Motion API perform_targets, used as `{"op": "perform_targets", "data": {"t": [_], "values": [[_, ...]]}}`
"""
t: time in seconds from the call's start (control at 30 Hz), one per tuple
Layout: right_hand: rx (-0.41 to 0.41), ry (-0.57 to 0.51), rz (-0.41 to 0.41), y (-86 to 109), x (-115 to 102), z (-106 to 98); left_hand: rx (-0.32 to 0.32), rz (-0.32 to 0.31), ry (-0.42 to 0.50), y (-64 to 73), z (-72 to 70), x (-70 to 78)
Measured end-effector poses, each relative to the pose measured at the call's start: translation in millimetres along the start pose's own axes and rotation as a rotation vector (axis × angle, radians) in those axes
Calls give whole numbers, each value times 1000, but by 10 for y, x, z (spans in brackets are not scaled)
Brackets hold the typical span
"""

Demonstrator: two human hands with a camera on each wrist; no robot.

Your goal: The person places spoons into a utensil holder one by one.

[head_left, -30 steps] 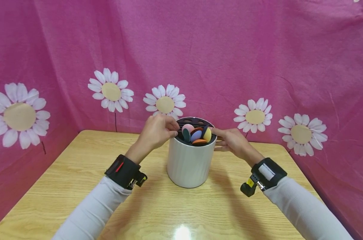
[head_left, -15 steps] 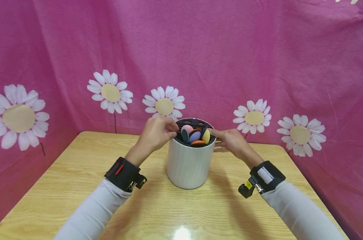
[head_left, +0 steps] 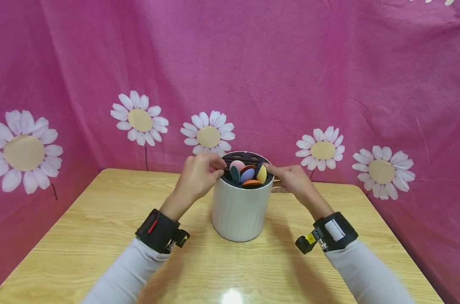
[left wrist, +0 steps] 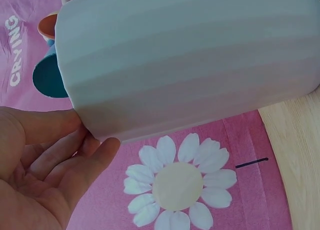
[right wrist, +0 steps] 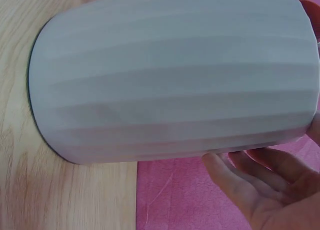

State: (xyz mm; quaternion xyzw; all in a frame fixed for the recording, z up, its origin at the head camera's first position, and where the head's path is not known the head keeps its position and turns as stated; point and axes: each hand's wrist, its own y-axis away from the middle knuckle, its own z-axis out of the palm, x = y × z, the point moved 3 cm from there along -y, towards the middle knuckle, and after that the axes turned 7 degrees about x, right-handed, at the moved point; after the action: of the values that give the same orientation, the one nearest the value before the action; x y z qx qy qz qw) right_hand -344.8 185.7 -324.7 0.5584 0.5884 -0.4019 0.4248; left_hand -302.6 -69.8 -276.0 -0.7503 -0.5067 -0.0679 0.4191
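A white ribbed round utensil holder (head_left: 239,213) stands upright on the table. Its black insert (head_left: 246,155) has round holes at the back. Several things with oval ends stick out of the top, among them a pink one (head_left: 237,165), a teal one (left wrist: 49,75), a lavender one (head_left: 247,175), a yellow one (head_left: 262,174) and an orange one (head_left: 251,183). My left hand (head_left: 198,175) pinches the holder's rim on the left. On the right side my right hand (head_left: 293,180) grips it, thumb at the rim and fingers along the outer wall. The lower parts of the colored things are hidden inside.
The wooden table (head_left: 169,270) extends around the holder. Behind it and at both sides hangs a pink cloth (head_left: 268,76) with white daisies. Black bands with small cameras sit on both wrists.
Both wrists sit slightly lower in the head view, the right one also a little further left. The hands keep their hold on the rim, and the holder stays in place.
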Motion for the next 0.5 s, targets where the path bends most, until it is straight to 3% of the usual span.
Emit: {"op": "perform_targets", "data": {"t": [0.2, 0.5], "values": [[76, 53, -49, 11, 23, 54, 88, 10, 14, 75, 25, -26], [366, 100, -209, 126, 114, 90, 284, 45, 133, 176, 71, -68]]}}
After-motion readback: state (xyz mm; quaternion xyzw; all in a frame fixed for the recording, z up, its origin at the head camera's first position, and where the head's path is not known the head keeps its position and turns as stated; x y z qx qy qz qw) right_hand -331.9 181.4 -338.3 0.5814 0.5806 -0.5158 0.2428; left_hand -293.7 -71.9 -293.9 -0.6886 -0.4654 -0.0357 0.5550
